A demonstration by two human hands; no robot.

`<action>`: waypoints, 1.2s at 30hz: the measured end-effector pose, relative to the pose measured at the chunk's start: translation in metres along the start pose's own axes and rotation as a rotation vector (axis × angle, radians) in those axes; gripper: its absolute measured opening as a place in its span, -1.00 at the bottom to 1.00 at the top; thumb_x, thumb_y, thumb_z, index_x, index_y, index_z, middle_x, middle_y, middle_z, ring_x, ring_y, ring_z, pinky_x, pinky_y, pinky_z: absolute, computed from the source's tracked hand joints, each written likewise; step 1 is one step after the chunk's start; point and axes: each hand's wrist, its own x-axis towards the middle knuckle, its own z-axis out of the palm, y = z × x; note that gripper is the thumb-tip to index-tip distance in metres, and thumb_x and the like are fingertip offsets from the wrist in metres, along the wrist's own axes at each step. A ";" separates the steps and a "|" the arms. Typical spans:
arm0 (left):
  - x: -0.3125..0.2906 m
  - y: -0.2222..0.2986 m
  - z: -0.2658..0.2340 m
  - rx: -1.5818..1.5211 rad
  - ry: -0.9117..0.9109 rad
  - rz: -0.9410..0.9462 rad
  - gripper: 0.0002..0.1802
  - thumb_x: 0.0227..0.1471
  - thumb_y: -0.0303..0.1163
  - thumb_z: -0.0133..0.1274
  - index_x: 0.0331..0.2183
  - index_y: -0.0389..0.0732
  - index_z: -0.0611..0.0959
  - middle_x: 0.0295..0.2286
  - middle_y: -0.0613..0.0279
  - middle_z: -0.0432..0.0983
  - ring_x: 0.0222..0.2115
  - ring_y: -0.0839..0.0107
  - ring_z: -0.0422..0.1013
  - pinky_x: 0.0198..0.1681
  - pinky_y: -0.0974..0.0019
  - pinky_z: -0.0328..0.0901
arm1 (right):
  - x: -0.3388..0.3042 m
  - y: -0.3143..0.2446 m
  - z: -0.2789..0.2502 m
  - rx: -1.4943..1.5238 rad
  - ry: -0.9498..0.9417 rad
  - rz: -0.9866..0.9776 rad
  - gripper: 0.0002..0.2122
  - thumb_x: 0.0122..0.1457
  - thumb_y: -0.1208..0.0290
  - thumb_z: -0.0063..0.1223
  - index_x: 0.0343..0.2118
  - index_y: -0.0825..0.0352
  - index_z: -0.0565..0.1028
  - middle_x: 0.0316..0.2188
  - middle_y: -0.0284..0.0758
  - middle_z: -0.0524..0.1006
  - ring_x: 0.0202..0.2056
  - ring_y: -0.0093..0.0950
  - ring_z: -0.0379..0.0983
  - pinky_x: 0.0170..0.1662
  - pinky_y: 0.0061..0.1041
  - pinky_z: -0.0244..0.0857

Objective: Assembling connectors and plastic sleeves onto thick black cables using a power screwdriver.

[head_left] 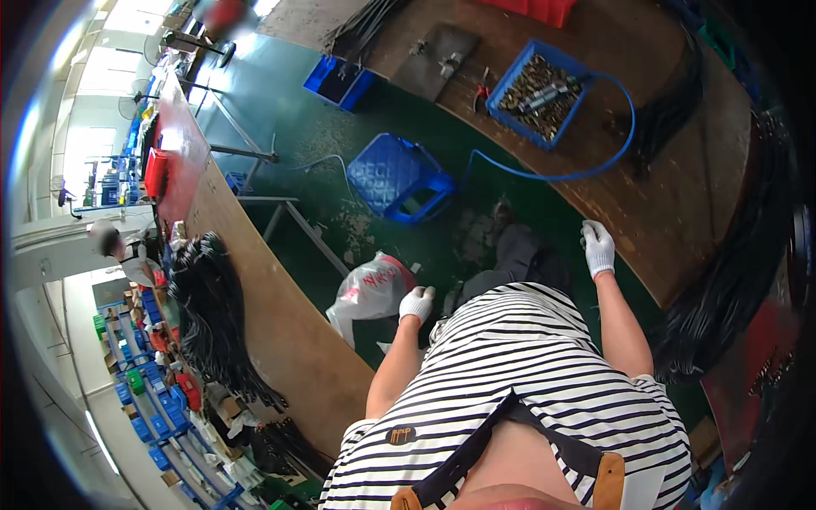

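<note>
Both hands wear white gloves. My left hand [416, 304] is held low beside my body, its fingers curled in with nothing visible in them. Just left of it is a white plastic bag [371, 289] with red marks, and I cannot tell whether the two touch. My right hand [598, 247] hangs by the edge of the brown worktable [650, 255], fingers loosely bent and somewhat apart, holding nothing that I can see. On the floor ahead stands a blue plastic stool [395, 174].
A blue bin of small metal parts [541, 95] sits on the worktable, with a blue air hose [631, 127] looping past. Black cables lie in bundles [722, 289] at right and on the left bench [212, 297]. A blue crate [338, 82] rests on the floor. Another person [136, 259] is far left.
</note>
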 end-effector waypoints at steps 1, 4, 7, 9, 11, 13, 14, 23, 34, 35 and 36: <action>0.012 0.013 -0.012 0.015 -0.044 -0.005 -0.34 0.27 0.17 -0.07 0.03 -0.18 0.73 -0.01 -0.20 0.65 0.10 -0.11 0.52 0.20 0.00 0.36 | 0.017 -0.013 0.015 -0.008 -0.017 -0.003 -0.78 0.37 0.36 0.12 -0.07 0.36 0.67 -0.38 -0.40 0.66 -0.43 -0.64 0.51 -0.30 -0.55 0.40; 0.062 -0.010 -0.054 0.189 0.076 0.120 -0.35 0.27 0.16 -0.07 0.03 -0.17 0.73 -0.01 -0.21 0.64 0.10 -0.12 0.51 0.20 -0.01 0.35 | 0.060 -0.099 0.076 -0.074 -0.223 -0.214 -0.79 0.35 0.37 0.17 -0.10 0.38 0.68 -0.37 -0.32 0.68 -0.37 -0.61 0.56 -0.23 -0.52 0.43; 0.094 0.034 -0.120 -0.212 0.160 -0.041 -0.38 0.29 0.14 -0.05 -0.01 -0.19 0.74 -0.01 -0.19 0.64 0.06 -0.14 0.53 0.16 -0.02 0.38 | 0.097 -0.147 0.112 0.002 -0.282 -0.328 -0.81 0.35 0.39 0.18 -0.11 0.39 0.68 -0.34 -0.32 0.69 -0.35 -0.61 0.56 -0.20 -0.53 0.44; 0.102 0.113 -0.158 -0.388 0.187 -0.010 -0.43 0.28 0.11 0.07 -0.03 -0.21 0.75 -0.11 -0.14 0.69 -0.03 -0.06 0.59 0.07 0.05 0.41 | 0.120 -0.167 0.100 0.016 -0.293 -0.238 -0.81 0.36 0.42 0.19 -0.10 0.41 0.67 -0.33 -0.36 0.69 -0.33 -0.65 0.54 -0.22 -0.58 0.42; 0.123 0.102 -0.181 -0.325 0.336 0.038 -0.43 0.28 0.09 0.09 -0.03 -0.22 0.75 -0.15 -0.10 0.71 -0.06 0.00 0.60 0.04 0.09 0.41 | 0.137 -0.202 0.113 0.058 -0.343 -0.253 -0.81 0.37 0.43 0.18 -0.08 0.42 0.66 -0.33 -0.39 0.68 -0.32 -0.67 0.52 -0.21 -0.60 0.40; 0.147 0.091 -0.180 -0.402 0.329 0.016 -0.41 0.26 0.11 0.11 -0.01 -0.23 0.75 -0.12 -0.09 0.71 -0.05 0.01 0.61 0.06 0.11 0.41 | 0.150 -0.223 0.122 0.097 -0.304 -0.270 -0.81 0.38 0.44 0.17 -0.07 0.43 0.66 -0.33 -0.41 0.67 -0.31 -0.68 0.51 -0.20 -0.61 0.40; 0.160 0.073 -0.179 -0.436 0.325 -0.014 -0.39 0.26 0.12 0.10 0.00 -0.23 0.75 -0.11 -0.09 0.71 -0.04 0.01 0.60 0.07 0.11 0.41 | 0.154 -0.237 0.134 0.150 -0.279 -0.287 -0.81 0.38 0.45 0.16 -0.06 0.44 0.65 -0.32 -0.43 0.66 -0.31 -0.68 0.49 -0.19 -0.62 0.39; 0.279 0.147 -0.265 -0.353 0.466 -0.022 -0.38 0.31 0.14 0.08 0.04 -0.25 0.68 -0.11 -0.11 0.69 -0.04 -0.05 0.59 0.06 0.05 0.41 | 0.231 -0.270 0.139 0.241 -0.063 -0.213 -0.82 0.41 0.48 0.12 -0.05 0.42 0.66 -0.28 -0.46 0.66 -0.29 -0.69 0.50 -0.14 -0.61 0.40; 0.611 0.429 -0.526 0.170 0.711 0.424 -0.02 0.23 0.41 0.01 0.31 -0.24 0.42 0.26 -0.26 0.32 0.29 -0.21 0.25 0.34 -0.06 0.21 | 0.369 -0.387 0.246 -0.131 0.586 -0.369 -0.69 0.34 0.46 0.21 0.11 0.35 0.58 -0.23 -0.20 0.68 -0.30 -0.45 0.63 -0.15 -0.45 0.49; 0.648 0.451 -0.543 0.241 0.759 0.486 0.00 0.23 0.42 -0.02 0.32 -0.23 0.39 0.28 -0.28 0.29 0.32 -0.21 0.20 0.37 -0.05 0.18 | 0.393 -0.401 0.256 -0.157 0.556 -0.374 -0.66 0.29 0.44 0.25 0.12 0.31 0.57 -0.22 -0.17 0.67 -0.25 -0.28 0.64 -0.12 -0.37 0.50; 0.676 0.482 -0.544 0.293 0.720 0.524 0.02 0.24 0.43 -0.04 0.35 -0.22 0.35 0.31 -0.29 0.24 0.35 -0.21 0.16 0.39 -0.05 0.15 | 0.419 -0.413 0.256 -0.407 0.618 -0.500 -0.62 0.23 0.40 0.29 0.11 0.26 0.57 -0.19 -0.20 0.67 -0.16 -0.19 0.62 -0.02 -0.26 0.48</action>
